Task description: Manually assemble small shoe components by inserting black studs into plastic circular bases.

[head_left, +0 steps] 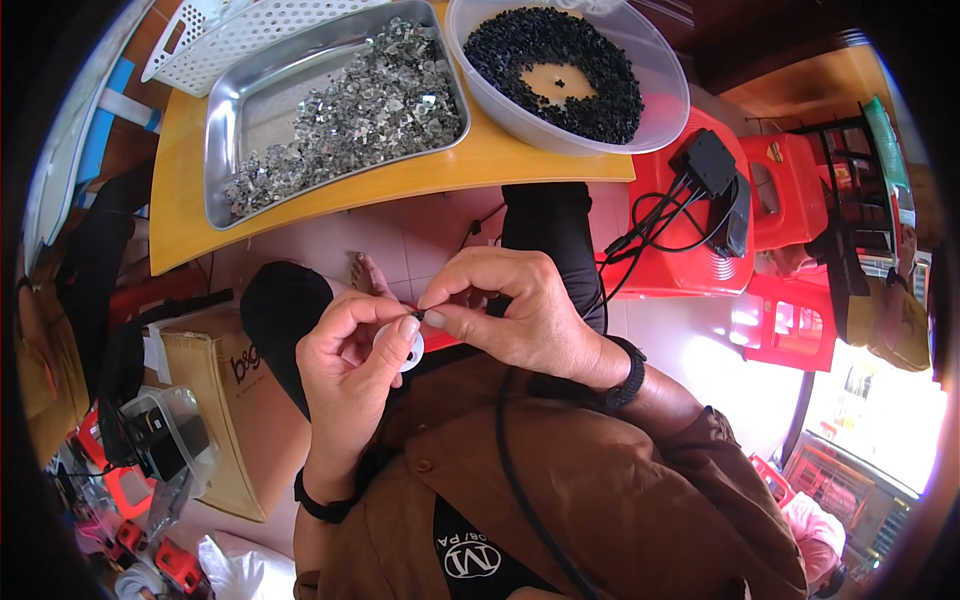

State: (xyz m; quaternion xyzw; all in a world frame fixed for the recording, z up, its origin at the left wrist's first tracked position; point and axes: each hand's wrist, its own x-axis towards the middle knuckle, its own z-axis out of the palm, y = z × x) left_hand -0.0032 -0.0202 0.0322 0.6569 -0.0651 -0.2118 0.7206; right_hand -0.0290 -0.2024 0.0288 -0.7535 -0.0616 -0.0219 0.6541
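At the left I see a brown cardboard box [240, 420] on the floor, and farther off, on the yellow table [180, 190], a white perforated basket [265, 32]. Right of the basket lies a metal tray [275, 105], and I count its heap of small silver pieces [350, 110] as stock left to use; the heap lies thickest toward the right and near sides.

Nearer, below the table edge, the left hand [345, 350] grips a white round piece [414, 352] under its thumb. Just beyond that, a small black piece [419, 314] sits at the meeting fingertips, pinched by the thumb and forefinger of the right hand [512, 310]. I can't tell whether the two pieces are joined, so I judge this one unit in progress, with no finished one that I can pick out.

Far right of the hands, the pale tub [665, 100] holds a ring of loose black pieces [620, 92], so I'd say plenty remains there. Rightmost, a red stool [690, 272] carries a black box [705, 163] with cables [665, 215], apart from the handwork.
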